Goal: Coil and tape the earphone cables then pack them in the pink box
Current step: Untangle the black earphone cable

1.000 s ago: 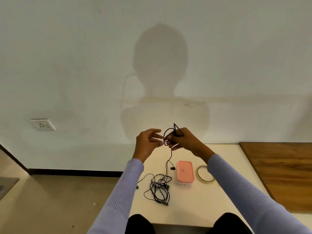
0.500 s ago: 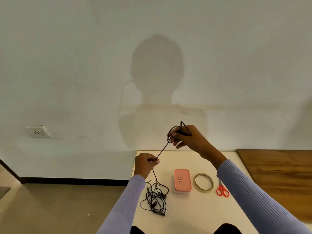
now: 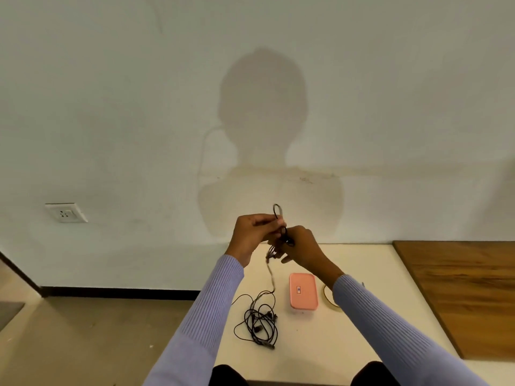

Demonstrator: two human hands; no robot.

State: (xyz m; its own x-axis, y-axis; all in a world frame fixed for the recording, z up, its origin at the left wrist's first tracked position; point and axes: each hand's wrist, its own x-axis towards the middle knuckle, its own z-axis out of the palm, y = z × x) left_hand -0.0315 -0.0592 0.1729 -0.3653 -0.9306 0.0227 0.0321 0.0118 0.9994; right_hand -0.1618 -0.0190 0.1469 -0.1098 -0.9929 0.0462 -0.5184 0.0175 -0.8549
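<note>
Both my hands are raised above the white table (image 3: 362, 324) and meet on one black earphone cable (image 3: 276, 211). My left hand (image 3: 255, 232) pinches a small loop of it that sticks up above the fingers. My right hand (image 3: 302, 247) grips the coiled turns just below. The cable's free end hangs down to a tangled pile of black earphone cables (image 3: 260, 323) on the table. The shut pink box (image 3: 303, 291) lies right of that pile. A roll of tape (image 3: 328, 298) sits beside the box, mostly hidden by my right sleeve.
A wooden tabletop (image 3: 459, 288) adjoins the white table on the right. The wall stands close behind, with a socket (image 3: 65, 212) at the left. Bare floor lies left of the table. My knees show at the table's near edge.
My left hand rose from low over the table, where it held the cable taut, and joined the right hand at the coil. The scissors and most of the tape are now hidden.
</note>
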